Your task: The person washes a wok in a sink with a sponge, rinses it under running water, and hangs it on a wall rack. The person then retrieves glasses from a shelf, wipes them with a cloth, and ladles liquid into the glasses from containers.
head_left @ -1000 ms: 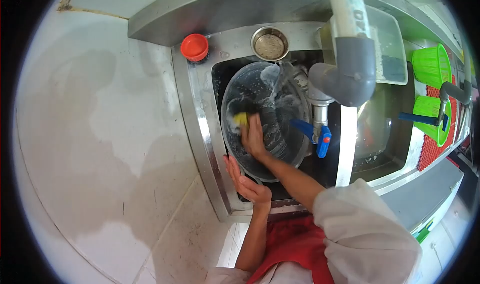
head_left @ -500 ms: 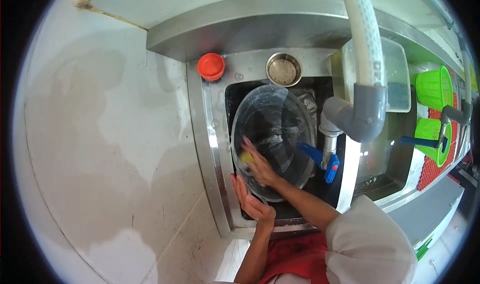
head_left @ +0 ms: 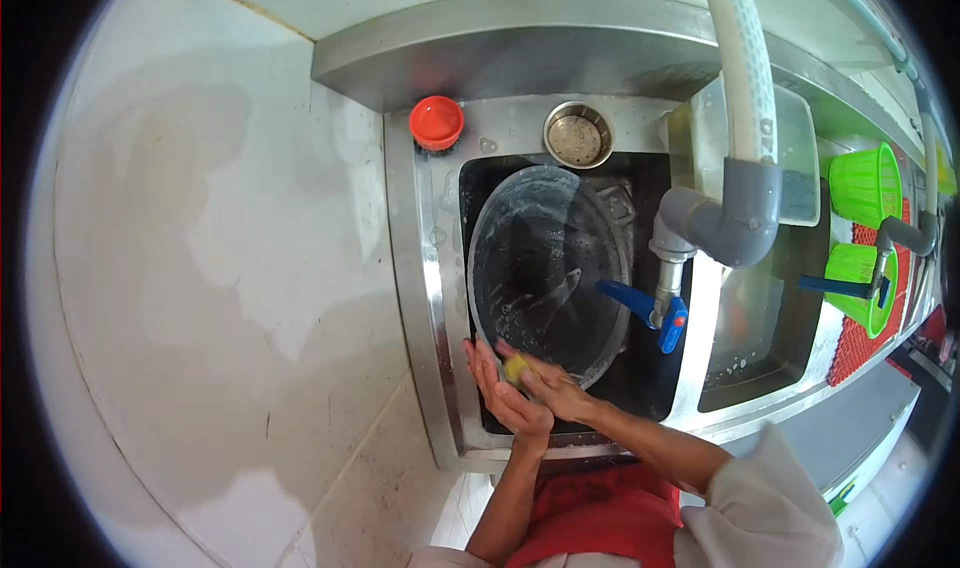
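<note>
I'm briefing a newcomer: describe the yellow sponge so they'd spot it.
Find the sink basin holding the big greyish tub. At the tub's edge nearest the person, look in the right hand. Yellow colour sets the small sponge apart from the tub.

Steel ledge [head_left: 510,123]: carries the metal bowl [head_left: 578,138].
Red bowl [head_left: 437,122]: left of the metal bowl, well apart.
Clear container [head_left: 703,133]: right of the metal bowl.
Green baskets [head_left: 855,186]: two, far right of the metal bowl.
Red mat [head_left: 850,353]: far lower right of the metal bowl, by the baskets.
</note>
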The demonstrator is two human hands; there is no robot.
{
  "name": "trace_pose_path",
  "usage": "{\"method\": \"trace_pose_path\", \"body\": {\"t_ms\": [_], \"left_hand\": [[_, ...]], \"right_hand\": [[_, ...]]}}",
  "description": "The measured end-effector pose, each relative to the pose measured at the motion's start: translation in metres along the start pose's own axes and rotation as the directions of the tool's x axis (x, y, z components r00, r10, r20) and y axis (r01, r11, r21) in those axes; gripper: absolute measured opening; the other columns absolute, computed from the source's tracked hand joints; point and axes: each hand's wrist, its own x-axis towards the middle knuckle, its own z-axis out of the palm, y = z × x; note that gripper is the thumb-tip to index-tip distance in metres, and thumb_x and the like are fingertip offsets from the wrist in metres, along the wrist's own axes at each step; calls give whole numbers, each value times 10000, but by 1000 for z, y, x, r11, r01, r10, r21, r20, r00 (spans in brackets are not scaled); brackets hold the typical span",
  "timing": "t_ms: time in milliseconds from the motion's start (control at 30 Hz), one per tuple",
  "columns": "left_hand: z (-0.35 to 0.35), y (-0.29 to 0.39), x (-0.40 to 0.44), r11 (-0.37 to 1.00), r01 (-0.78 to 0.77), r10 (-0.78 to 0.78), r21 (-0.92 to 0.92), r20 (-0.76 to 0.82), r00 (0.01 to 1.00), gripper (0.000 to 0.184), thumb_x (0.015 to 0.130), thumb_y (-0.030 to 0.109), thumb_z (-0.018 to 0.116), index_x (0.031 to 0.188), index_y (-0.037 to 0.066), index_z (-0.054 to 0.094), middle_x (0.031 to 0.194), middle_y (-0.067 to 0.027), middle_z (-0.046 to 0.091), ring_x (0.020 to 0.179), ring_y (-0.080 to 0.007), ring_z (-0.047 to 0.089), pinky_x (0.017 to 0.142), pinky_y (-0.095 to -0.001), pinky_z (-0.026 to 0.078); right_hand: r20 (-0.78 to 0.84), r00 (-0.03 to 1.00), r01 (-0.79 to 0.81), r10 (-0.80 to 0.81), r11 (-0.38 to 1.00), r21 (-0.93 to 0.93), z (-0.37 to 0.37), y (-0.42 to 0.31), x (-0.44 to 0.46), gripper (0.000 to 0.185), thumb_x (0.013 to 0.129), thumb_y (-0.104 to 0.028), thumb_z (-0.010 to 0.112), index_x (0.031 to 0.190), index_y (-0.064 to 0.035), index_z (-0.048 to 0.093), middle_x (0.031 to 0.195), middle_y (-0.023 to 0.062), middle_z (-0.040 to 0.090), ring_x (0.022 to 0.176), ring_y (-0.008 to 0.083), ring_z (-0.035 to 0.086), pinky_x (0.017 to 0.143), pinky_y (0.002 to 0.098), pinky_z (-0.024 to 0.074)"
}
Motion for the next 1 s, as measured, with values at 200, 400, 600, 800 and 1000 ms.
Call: {"method": "trace_pose_path", "body": {"t_ms": [200, 400, 600, 800, 1000], "left_hand": [[-4, -3, 1, 993, 73, -65, -88, 90, 994, 569, 957, 298, 198, 1362, -83, 316, 1430, -234, 317, 1361, -410, 210, 1110, -486, 120], [2, -4, -2, 967, 90, -67, -238, 100, 993, 606, 967, 353, 159, 1417, -48, 221, 1497, -195, 196, 1402, -366, 84, 1121, -460, 62], [2, -2, -4, 990, 76, -68, -116, 76, 995, 641, 974, 408, 113, 1414, -36, 254, 1491, -149, 249, 1408, -315, 110, 1117, -465, 31], [7, -5, -1, 995, 68, -62, -74, 81, 995, 614, 976, 372, 118, 1413, -38, 251, 1487, -159, 251, 1403, -331, 123, 1114, -481, 23], [3, 12, 4, 984, 63, -55, -166, 50, 997, 567, 979, 308, 143, 1413, -43, 246, 1486, -176, 245, 1402, -340, 123, 1111, -494, 20]], "right_hand": [[-40, 998, 56, -49, 983, 176, 9, -36, -1, 523, 985, -283, 386, 1422, -18, 273, 1478, 124, 288, 1356, 215, 282, 1091, 306, 227], [-61, 995, 82, -81, 997, 14, 3, -44, 21, 541, 886, -32, 471, 1405, -24, 321, 1428, 157, 370, 1290, 201, 388, 1060, 302, 287], [-182, 944, 34, -274, 631, -775, -68, 77, 61, 686, 763, 111, 456, 1409, -82, 332, 1472, 173, 267, 1383, 292, 216, 1131, 410, 188], [-426, 541, -353, -725, 264, -898, -208, 78, 134, 595, 806, 38, 393, 1393, -44, 338, 1461, 173, 285, 1358, 355, 241, 1113, 447, 202], [-620, 432, -640, -655, 262, -722, -187, 123, 85, 453, 811, 30, 405, 1261, 74, 427, 1305, 267, 425, 1217, 393, 420, 1025, 424, 351]]}}
